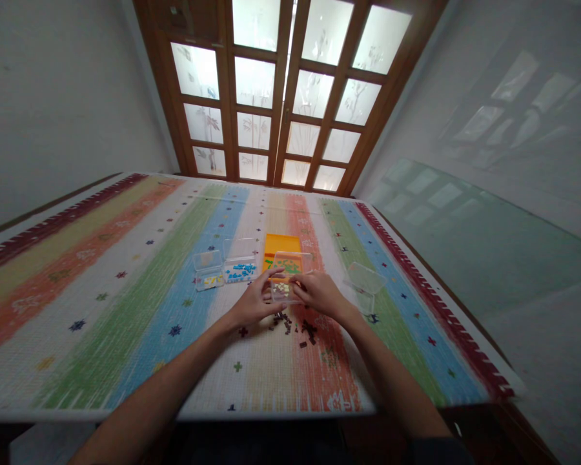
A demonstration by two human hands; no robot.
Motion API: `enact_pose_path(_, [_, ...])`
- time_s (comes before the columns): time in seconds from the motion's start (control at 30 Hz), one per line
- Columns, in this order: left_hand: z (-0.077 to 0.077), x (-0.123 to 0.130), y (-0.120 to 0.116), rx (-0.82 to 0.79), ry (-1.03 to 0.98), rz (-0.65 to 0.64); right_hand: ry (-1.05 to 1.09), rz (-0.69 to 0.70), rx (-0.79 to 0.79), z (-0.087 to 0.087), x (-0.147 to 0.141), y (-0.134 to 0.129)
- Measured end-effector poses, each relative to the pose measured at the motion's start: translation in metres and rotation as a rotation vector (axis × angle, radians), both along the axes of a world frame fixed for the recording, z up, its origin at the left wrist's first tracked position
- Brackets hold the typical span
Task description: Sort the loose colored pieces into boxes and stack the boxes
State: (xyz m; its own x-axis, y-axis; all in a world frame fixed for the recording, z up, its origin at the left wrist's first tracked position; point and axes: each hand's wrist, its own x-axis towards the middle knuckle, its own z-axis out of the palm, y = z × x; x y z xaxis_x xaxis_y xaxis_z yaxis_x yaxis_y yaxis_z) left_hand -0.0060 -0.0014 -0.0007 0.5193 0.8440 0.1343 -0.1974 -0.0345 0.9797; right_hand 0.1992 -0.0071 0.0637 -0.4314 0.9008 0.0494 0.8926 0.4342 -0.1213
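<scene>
The left hand (252,302) grips the clear box (279,299) of pale pieces (281,289) just beyond dark pieces (310,330) on the worktop (135,303), seemingly steadying it for the right hand (322,292) at its opening, grasping what I cannot tell.

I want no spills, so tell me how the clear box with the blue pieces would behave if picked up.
The box looks like thin, see-through plastic, so probably stiff and light. Its open lid may swing or pull it backward. The blue pieces lie loose inside, so would likely slide, perhaps spill, if tilted.
</scene>
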Motion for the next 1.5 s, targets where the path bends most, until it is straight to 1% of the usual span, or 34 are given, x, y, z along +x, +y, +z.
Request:
enact_pose_path(0.1, [0.001, 0.0, 0.0, -0.001, 0.002, 0.007, 0.092, 0.026, 0.024, 0.0, 0.008, -0.001])
enact_pose_path(0.23, [0.002, 0.0, 0.001, 0.001, -0.008, 0.021, 0.282, 0.046, 0.066, 0.002, 0.024, -0.004])
enact_pose_path(0.33, [0.002, 0.0, 0.001, -0.005, -0.027, 0.016, 0.352, 0.084, 0.044, 0.004, 0.032, -0.009])
enact_pose_path(0.43, [0.002, 0.0, 0.0, -0.003, -0.042, 0.005, 0.317, 0.145, -0.012, 0.004, 0.034, -0.012])
enact_pose_path(0.53, [0.005, 0.0, -0.002, -0.009, -0.033, -0.01, 0.263, 0.178, -0.037, 0.006, 0.032, -0.015])
enact_pose_path(0.7, [0.007, 0.0, -0.003, 0.01, -0.014, -0.016, 0.195, 0.161, -0.065, 0.011, 0.027, -0.016])
enact_pose_path(0.87, [0.007, -0.001, -0.003, 0.01, -0.012, -0.02, 0.187, 0.126, -0.142, 0.013, 0.028, -0.015])
enact_pose_path(0.97, [0.006, -0.001, -0.002, 0.002, -0.004, -0.012, 0.203, 0.124, -0.13, 0.012, 0.03, -0.016])
enact_pose_path(1.2, [0.004, -0.002, -0.002, 0.024, -0.009, -0.012, 0.235, 0.181, -0.138, 0.011, 0.031, -0.016])
enact_pose_path(1.37, [0.004, -0.002, -0.002, 0.036, -0.013, -0.022, 0.213, 0.189, -0.146, 0.011, 0.029, -0.016])
enact_pose_path(1.5, [0.004, -0.002, -0.002, 0.025, -0.007, -0.001, 0.236, 0.183, -0.16, 0.012, 0.035, -0.018])
